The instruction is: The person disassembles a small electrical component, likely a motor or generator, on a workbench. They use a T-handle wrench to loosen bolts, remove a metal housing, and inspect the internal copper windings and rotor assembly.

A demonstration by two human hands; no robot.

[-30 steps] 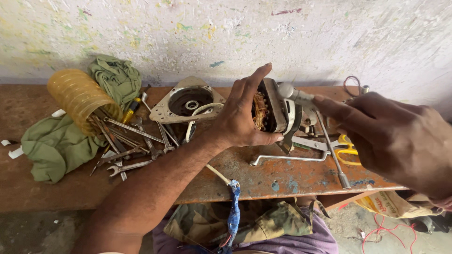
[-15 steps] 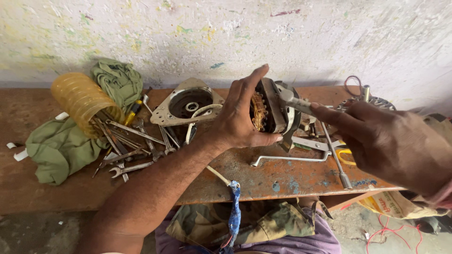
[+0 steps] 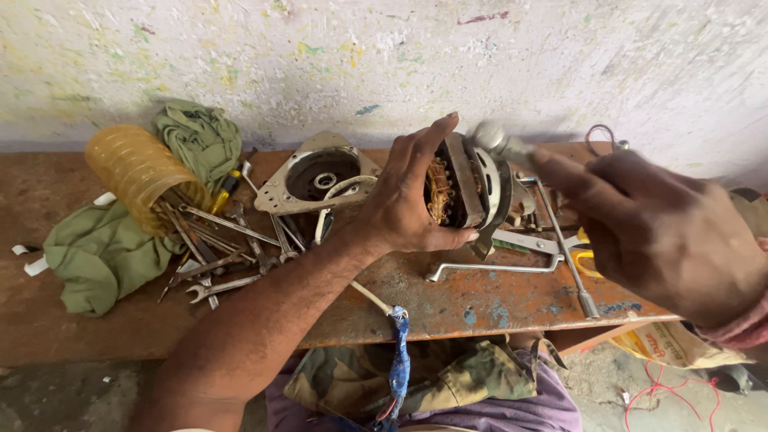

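Right hand: filled the right of the frame nearest the camera, motion-blurred; fingers curled round a grey metal tool whose head met the top of the motor. What kind of tool it was could not be told.
Left hand: at frame centre, wrapped round the round metal motor core with copper windings, thumb below, fingers spread over the top, holding it just above the bench.
Doing it well: judging by the grip, the left hand needed to brace the motor firmly and keep its fingers clear of the tool head, so contact landed on the housing and not on the copper windings.
Bench: rusty orange metal bench top ran across mid-frame; a bent steel rod and a long socket driver lay under the motor.
Left of centre: triangular grey motor end cover, then a scatter of steel spanners.
Far left: ribbed yellow plastic container on its side, with green cloth rags.
Behind: paint-flecked white wall.
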